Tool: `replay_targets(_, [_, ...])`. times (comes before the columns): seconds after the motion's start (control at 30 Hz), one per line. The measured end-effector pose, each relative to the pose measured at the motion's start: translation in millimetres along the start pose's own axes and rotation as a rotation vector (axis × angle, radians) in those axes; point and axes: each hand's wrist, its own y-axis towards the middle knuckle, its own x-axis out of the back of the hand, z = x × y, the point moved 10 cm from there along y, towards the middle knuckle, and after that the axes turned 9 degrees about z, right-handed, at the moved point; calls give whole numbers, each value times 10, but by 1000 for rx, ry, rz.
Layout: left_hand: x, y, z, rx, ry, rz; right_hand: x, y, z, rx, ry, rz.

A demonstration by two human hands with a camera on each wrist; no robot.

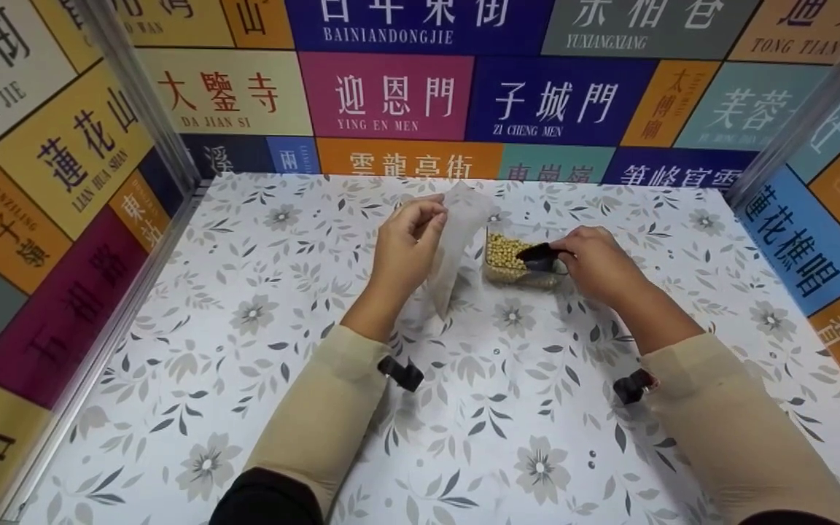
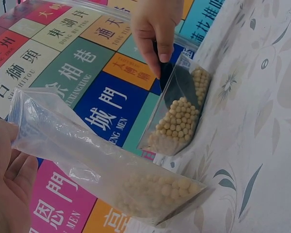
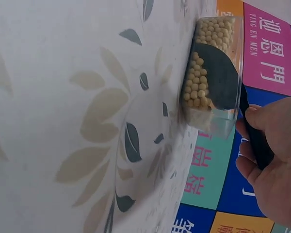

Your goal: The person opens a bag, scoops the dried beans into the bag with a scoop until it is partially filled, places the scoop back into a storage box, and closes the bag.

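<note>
My left hand (image 1: 407, 244) pinches the top edge of a translucent plastic bag (image 1: 456, 244), holding it upright on the table. Pale yellow soybeans (image 2: 157, 189) lie in the bottom of that bag in the left wrist view. To its right is a clear rectangular container (image 1: 526, 280) of soybeans (image 1: 504, 251). My right hand (image 1: 595, 264) grips the handle of a black scoop (image 1: 539, 255), whose blade dips into the container among the beans. In the right wrist view the scoop's dark blade (image 3: 220, 75) shows through the clear wall. How many beans it carries is hard to tell.
A white tablecloth (image 1: 493, 364) with grey flowers and leaves covers the table. Colourful panels with Chinese lettering (image 1: 383, 95) stand behind and at both sides. Metal posts (image 1: 161, 109) rise at the back corners. Small black devices (image 1: 402, 373) sit at both wrists.
</note>
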Motion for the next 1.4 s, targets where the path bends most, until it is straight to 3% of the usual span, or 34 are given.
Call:
replay_targets(0.27, [-2,-7,-16,-32,8,0,-158,55,-100,-64,105,32])
replay_targets(0.7, [-13,10,19,2,-6,-1,-317,117,-193,-122,292,94])
replay_targets(1.03, [-18,11,28,9,-7,-2,-345,103,-224,-100,375,-2])
replay_targets(1.4, [-14,4,22,2,5,4,-383,74,-308,-135,457,-33])
